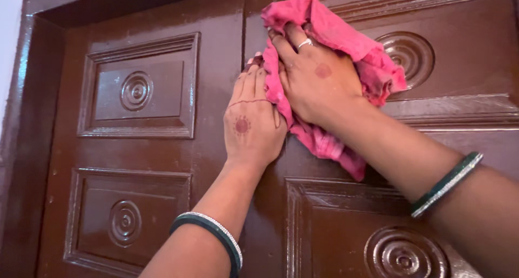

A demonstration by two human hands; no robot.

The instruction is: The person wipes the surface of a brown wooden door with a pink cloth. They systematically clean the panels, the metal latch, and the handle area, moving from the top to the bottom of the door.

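Pressing flat, the right hand (316, 81) had its fingers spread over a crumpled pink cotton cloth (373, 67) and pinned it against the glossy dark-brown carved wooden door (216, 24). No pinch: palm and fingers bore down on the fabric, a silver ring on one finger. Cloth sat high on the door, across the central vertical seam and onto the upper right panel, a loose tail hanging below the wrist.

Left hand (253, 121) lay just beside it, flat on the wood at the seam, fingers together and pointing up, fingertips touching the cloth's edge. It held nothing.

Further out: dark green bangle with silver trim (213, 233) on the left forearm, a similar one (446, 183) on the right. Recessed panels with round concentric carvings (136, 90) sat left and right, upper and lower.

Progress, as a judgement: wiping looked mid-way. Whole surface shone evenly, so I couldn't separate wiped from unwiped areas; the lower panels were well apart from the cloth.

Hidden or unclear: wood under cloth and hands, thumb of the right hand, lower door and right edge cut off by the frame. Small pale specks near the left frame (32, 94) could be dust or glare, couldn't tell.
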